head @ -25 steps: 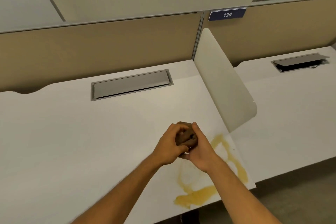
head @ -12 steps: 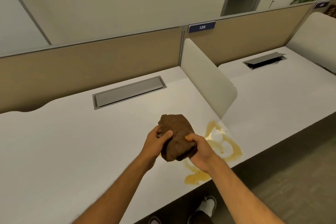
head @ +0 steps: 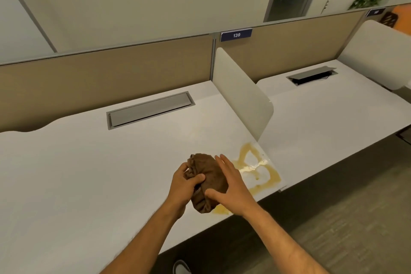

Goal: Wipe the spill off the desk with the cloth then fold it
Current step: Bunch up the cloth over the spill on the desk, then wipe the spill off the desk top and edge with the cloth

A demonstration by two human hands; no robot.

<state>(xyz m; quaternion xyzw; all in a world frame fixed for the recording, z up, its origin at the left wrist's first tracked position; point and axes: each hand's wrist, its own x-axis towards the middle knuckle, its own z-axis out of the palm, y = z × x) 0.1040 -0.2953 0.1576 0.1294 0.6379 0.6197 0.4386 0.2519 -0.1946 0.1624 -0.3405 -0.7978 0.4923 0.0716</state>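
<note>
A bunched brown cloth (head: pixel 208 176) hangs just above the white desk (head: pixel 77 173), near its front right corner. My left hand (head: pixel 183 182) grips the cloth's left side with fingers curled into the folds. My right hand (head: pixel 231 187) lies against the cloth's right side, fingers straight and spread, thumb tucked under the bundle. A yellow-brown spill (head: pixel 255 167) loops over the desk corner just right of my hands, with a further patch (head: pixel 220 209) under the cloth's lower end. A faint yellowish smear (head: pixel 200 127) runs further back.
A white divider panel (head: pixel 242 93) stands along the desk's right edge, just behind the spill. A grey cable hatch (head: pixel 151 109) is set into the desk's back. A second desk (head: pixel 333 113) lies to the right, its hatch (head: pixel 312 75) open. The front edge is close to my hands.
The cloth has gone from a tight ball between both hands to a looser, larger bundle. My right fingers have straightened out along it. The view has shifted left and back.
</note>
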